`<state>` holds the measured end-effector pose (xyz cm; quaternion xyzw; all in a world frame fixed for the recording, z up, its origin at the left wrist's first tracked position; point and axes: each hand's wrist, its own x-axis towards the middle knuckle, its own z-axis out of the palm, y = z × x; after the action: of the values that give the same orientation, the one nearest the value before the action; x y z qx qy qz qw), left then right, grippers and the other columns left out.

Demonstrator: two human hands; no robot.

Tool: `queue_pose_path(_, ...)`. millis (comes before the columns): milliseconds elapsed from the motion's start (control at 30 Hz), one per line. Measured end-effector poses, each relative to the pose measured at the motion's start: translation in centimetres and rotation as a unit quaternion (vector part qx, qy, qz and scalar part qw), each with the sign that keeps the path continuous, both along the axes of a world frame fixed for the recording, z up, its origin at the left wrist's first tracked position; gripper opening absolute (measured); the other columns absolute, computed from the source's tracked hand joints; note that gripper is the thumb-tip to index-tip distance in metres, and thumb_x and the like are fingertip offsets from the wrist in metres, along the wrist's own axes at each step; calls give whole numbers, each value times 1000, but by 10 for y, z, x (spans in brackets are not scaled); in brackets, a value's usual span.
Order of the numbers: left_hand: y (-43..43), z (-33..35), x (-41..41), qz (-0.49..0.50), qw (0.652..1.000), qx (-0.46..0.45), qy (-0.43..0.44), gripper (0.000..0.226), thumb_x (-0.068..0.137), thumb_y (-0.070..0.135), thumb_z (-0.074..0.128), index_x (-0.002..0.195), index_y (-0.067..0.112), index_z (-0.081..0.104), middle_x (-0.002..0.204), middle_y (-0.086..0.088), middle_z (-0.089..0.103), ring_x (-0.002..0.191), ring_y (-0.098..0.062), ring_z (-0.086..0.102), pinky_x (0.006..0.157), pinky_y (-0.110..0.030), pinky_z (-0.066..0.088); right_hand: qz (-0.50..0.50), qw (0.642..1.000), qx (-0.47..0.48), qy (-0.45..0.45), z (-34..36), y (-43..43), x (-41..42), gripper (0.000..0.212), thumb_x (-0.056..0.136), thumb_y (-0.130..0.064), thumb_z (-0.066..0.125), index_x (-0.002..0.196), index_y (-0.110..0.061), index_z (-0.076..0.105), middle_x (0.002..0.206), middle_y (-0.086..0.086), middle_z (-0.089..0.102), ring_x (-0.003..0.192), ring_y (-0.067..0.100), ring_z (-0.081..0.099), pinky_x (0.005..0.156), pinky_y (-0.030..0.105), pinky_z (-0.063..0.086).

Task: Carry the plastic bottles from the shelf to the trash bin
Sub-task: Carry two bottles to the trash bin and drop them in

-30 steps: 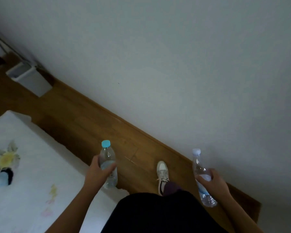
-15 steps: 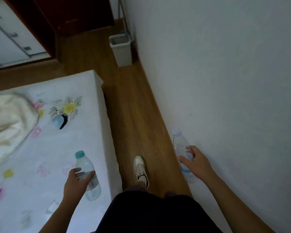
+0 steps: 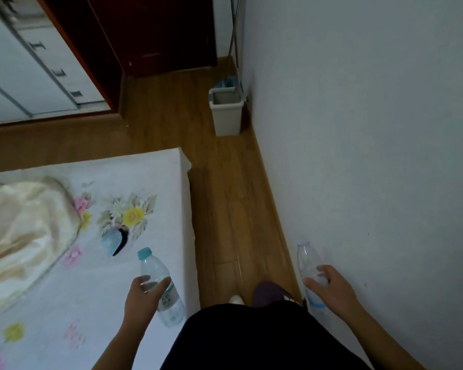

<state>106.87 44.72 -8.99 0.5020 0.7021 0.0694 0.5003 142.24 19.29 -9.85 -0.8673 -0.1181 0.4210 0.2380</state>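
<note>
Both hands are loaded: the left hand curls fingers and thumb round a teal-capped bottle above the bed edge, and the right hand grips a white-capped bottle close to the wall. Pickup from the shelf, which is out of view, is judged complete. Remaining: cover the floor strip to the trash bin, well ahead against the wall, and drop both bottles in.
</note>
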Motion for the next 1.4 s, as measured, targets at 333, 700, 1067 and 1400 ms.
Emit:
queue_pose_path(333,154,-7,95,-29,998,42,30,68,73,44,84,124,12,54,116,-11,68,101,-30,67,88,-44,53,20,1000,-3,4,-13,175,106,68,81,-46,75,135,-14,50,135,10,58,115,24,58,99,37,44)
queue_pose_path(700,289,-1,138,100,992,38,72,69,74,37,86,124,1,55,114,-19,68,102,-34,65,88,-43,48,169,982,87,0,24,470,203,52,79,-51,74,121,-27,56,110,-6,64,97,14,64,80,32,55)
queue_pose_path(1067,507,-30,222,89,994,0,58,86,51,55,76,120,8,56,106,-12,70,102,-34,68,93,-47,51,130,990,43,-33,1,647,281,48,82,-44,73,121,-24,54,109,-4,62,99,16,62,82,32,52)
queue_pose_path(1400,741,-8,352,-97,994,58,10,44,80,31,81,113,11,59,97,-4,72,86,-24,70,77,-41,54,25,998,12,-64,-8,736,354,57,78,-39,79,125,-17,54,110,-2,59,102,20,60,84,31,44)
